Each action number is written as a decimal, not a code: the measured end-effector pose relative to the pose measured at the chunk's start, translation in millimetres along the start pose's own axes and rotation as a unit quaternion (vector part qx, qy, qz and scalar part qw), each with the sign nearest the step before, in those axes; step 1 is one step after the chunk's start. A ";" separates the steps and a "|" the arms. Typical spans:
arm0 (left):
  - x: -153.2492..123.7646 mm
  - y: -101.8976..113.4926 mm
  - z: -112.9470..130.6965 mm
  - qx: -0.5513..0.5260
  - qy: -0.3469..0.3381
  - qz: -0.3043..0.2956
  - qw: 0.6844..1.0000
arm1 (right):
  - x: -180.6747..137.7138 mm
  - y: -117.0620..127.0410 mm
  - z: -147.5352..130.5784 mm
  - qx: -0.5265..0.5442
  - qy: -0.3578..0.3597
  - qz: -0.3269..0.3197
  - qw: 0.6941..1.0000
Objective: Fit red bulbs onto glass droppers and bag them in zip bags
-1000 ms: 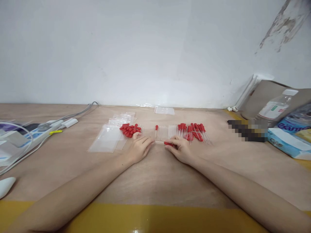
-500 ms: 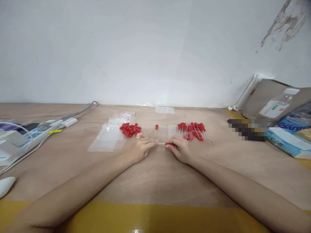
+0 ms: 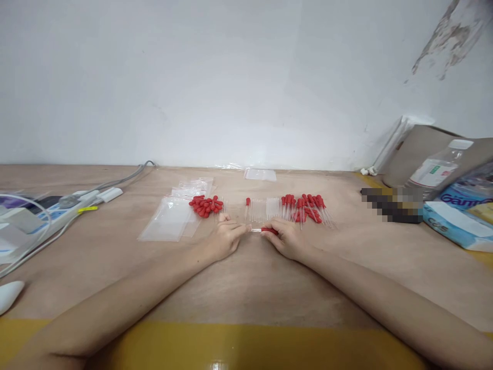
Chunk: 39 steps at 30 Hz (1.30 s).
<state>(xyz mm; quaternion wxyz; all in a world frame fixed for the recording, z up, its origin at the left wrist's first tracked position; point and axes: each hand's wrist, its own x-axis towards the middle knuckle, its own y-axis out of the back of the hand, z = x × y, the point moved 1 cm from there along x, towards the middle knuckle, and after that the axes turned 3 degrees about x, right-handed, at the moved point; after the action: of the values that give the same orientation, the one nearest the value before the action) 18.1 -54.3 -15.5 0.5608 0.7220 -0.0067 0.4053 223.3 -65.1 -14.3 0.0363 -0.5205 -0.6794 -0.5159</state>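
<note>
My left hand (image 3: 223, 237) and my right hand (image 3: 287, 238) meet at the middle of the wooden table (image 3: 246, 277). Between them lies a glass dropper tube (image 3: 254, 229): the left fingers pinch its clear end, the right fingers pinch the red rubber bulb (image 3: 269, 230) at its other end. Just behind are several bare glass tubes (image 3: 262, 209), one dropper with a red cap (image 3: 248, 202), a heap of loose red bulbs (image 3: 206, 205) on the left and a row of finished red-capped droppers (image 3: 306, 208) on the right.
Clear zip bags (image 3: 173, 216) lie left of the bulbs, another bag (image 3: 261, 174) by the wall. A power strip with cables (image 3: 57, 210) sits at far left. At right are a plastic bottle (image 3: 437, 172), cardboard (image 3: 419, 149) and blue packets (image 3: 458, 221).
Both hands have drawn slightly closer together around the tube, the left hand shifting a little right. The piles on the table have not moved.
</note>
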 end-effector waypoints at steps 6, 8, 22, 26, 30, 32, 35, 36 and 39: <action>1.3 2.8 -0.2 -0.013 0.021 -0.010 1.000 | 1.8 3.0 -1.9 -0.004 -0.012 -0.032 0.999; 1.0 2.6 -2.2 -0.026 0.032 -0.013 0.999 | 2.4 3.7 -0.1 0.002 -0.016 -0.037 0.999; 2.7 2.7 4.9 -0.095 0.052 -0.024 0.994 | -1.6 -1.4 2.9 -0.051 0.022 -0.003 0.998; 4.3 2.0 6.8 -0.091 0.031 -0.009 0.995 | -0.6 -1.9 1.4 -0.054 0.046 -0.007 0.997; 5.7 1.4 7.7 -0.093 0.014 -0.009 0.995 | 1.0 -1.8 0.3 -0.055 0.061 -0.014 0.997; 6.3 1.1 8.1 -0.096 0.010 -0.010 0.995 | 1.1 -1.4 0.4 -0.054 0.064 -0.021 0.996; 7.5 0.2 8.4 -0.098 0.006 -0.017 0.995 | 0.0 -1.6 1.8 -0.052 0.063 -0.027 0.996; 8.0 -0.2 8.6 -0.097 0.006 -0.020 0.995 | -0.5 -2.2 2.6 -0.050 0.061 -0.030 0.996; 9.3 -1.3 9.5 -0.089 0.010 -0.022 0.996 | -0.5 -4.3 4.2 -0.045 0.046 -0.034 0.997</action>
<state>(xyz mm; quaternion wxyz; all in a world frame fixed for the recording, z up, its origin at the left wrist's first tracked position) 30.4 -57.4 -11.4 0.6314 0.6654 -0.0212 0.3977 222.4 -62.0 -19.4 0.0262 -0.4740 -0.6702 -0.5706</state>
